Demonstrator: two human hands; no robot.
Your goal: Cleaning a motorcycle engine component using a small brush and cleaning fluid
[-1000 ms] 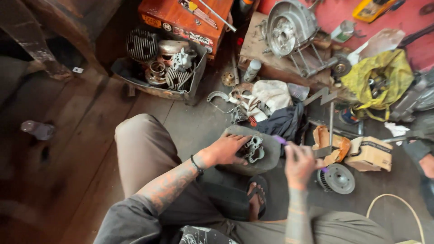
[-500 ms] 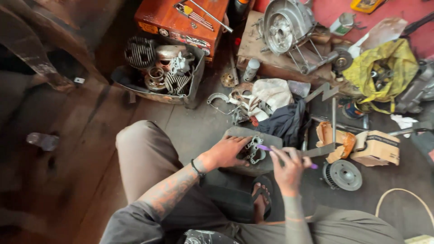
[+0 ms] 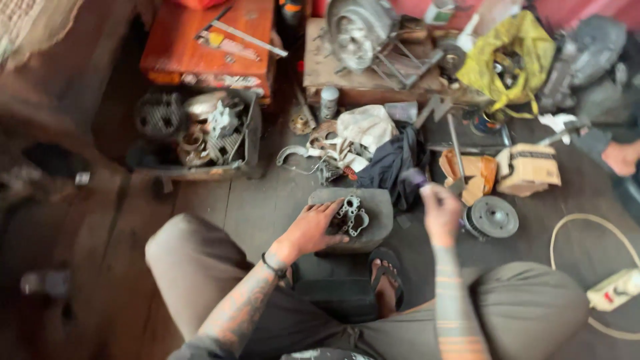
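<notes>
The left hand (image 3: 313, 230) pressed spread fingers on a small metal casting (image 3: 351, 217) lying on a grey block (image 3: 383, 200), centre floor. The right hand (image 3: 440, 212), just right, clenched a purple-handled tool (image 3: 415, 177), raised. Work on the casting seemed underway; bringing the tool down onto it would need aim.

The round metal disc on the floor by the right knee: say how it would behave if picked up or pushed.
The metal disc looks like solid cast metal, so probably stiff and heavy for its size. It lies flat, so a push would likely slide it; stood on edge, its round rim could roll.
</notes>
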